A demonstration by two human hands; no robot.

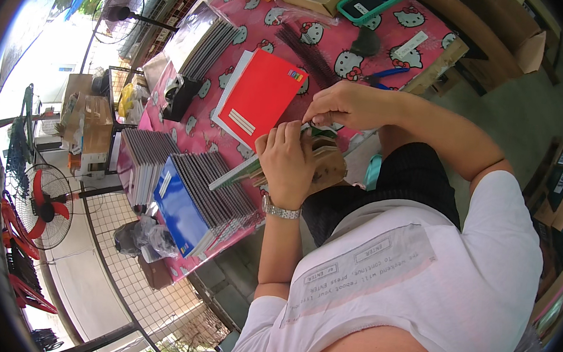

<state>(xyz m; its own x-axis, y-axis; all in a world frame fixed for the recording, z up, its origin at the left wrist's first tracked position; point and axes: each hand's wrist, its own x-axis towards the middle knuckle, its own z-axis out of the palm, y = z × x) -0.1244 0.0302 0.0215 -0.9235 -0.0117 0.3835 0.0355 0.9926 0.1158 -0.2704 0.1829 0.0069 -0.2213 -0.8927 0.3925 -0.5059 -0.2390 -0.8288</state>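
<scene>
Teal basket point(385, 11): dark items point(372, 2) inside. Notebook point(234, 175) over table point(196, 120) edge, long axis lower-left to upper-right. Left hand point(287, 158): fingers clamped over it. Right hand point(341, 106): fingertips together at its upper-right end; pinched item unclear.

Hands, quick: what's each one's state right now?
Left hand: closed, holding a notebook.
Right hand: fingers pinched together; what's between them can't be told.

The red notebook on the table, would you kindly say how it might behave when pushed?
The red notebook seems unlikely to roll or tip, since it lies flat. It is probably fairly stiff, showing no curl. It might slide over the pale item beneath.
</scene>
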